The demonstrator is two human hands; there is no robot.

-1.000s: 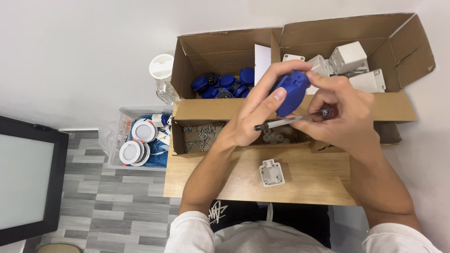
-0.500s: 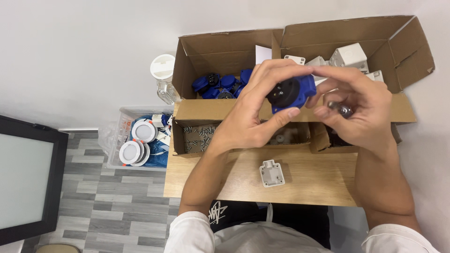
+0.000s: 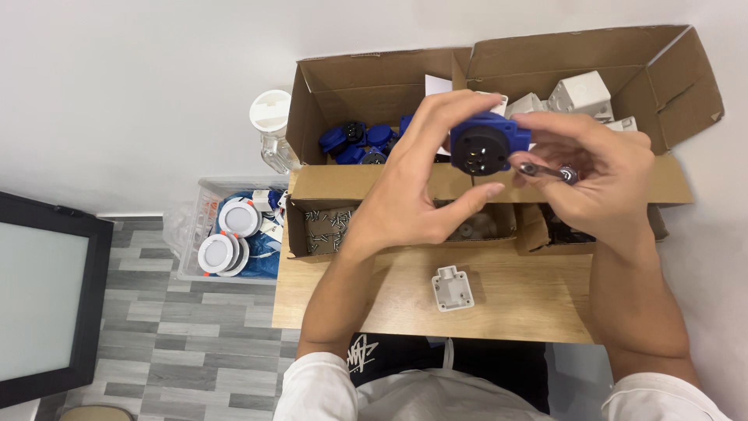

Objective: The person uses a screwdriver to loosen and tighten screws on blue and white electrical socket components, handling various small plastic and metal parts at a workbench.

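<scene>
Two hands are working above a wooden table [image 3: 514, 308], and items are listed here from left to right. Well to the left of the left hand, a dark-framed panel [image 3: 39, 296] is standing on the grey floor. Nearer, a clear plastic bin [image 3: 191, 234] is holding round white fittings [image 3: 226, 234]. Beyond it, a clear jar with a white lid [image 3: 271, 129] is standing just beside an open cardboard box [image 3: 366, 86], which is holding blue parts [image 3: 354, 144]. Directly under the left wrist, a small carton of screws [image 3: 321, 230] is sitting on the table.

The left hand [image 3: 413, 195] is gripping a blue socket [image 3: 489, 143]: the fingers are curling over its top and the thumb is pressing up from below, so the hand is partly closed around it. The socket's dark round face is pointing toward the camera. It is being held in the air, above the cartons and between both hands.

Below the hands, a small white hinged part [image 3: 453, 288] is lying on the bare tabletop, touching neither hand.

The right hand [image 3: 604, 183] is pinching a small metal tool [image 3: 545, 170] between thumb and fingers; its tip is meeting the socket's right edge. Behind this hand, a second open box [image 3: 670, 70] is holding white housings [image 3: 580, 93].
</scene>
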